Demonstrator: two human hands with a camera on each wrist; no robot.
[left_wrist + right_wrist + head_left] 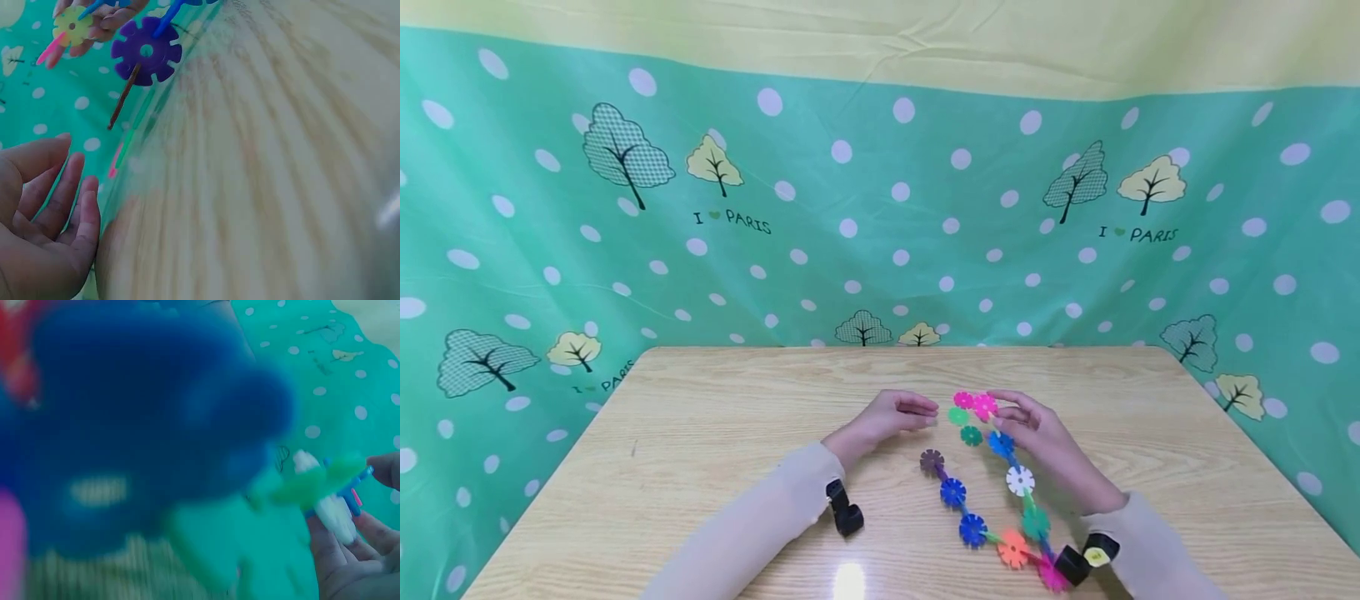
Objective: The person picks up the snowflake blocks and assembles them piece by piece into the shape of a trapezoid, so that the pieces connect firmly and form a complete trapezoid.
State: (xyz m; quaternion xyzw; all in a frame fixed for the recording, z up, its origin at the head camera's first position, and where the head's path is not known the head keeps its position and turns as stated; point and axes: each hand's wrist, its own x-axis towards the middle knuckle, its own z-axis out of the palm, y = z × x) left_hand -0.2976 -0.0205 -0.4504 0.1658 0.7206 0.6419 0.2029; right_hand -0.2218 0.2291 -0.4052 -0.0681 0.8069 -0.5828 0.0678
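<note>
A chain of colourful notched plastic flower discs bends in a U, from a purple disc (932, 462) past an orange disc (1012, 549) and up through a white disc (1020, 481). My right hand (1033, 429) pinches the chain's far end, near a blue disc (1001, 443) and a pink disc (985, 407). Thumb and fingers surround that end in the right wrist view, partly hidden by blurred discs. To the left, my left hand (895, 414) has relaxed, slightly bent fingers and holds nothing. The left wrist view shows it apart from the purple disc (145, 53).
Beside the right fingertips are a light green disc (958, 416), a dark green disc (971, 436) and a smaller pink disc (963, 400). The wooden table (737, 392) ends at a green dotted curtain (805, 242). A black camera (847, 512) sits on the left wrist.
</note>
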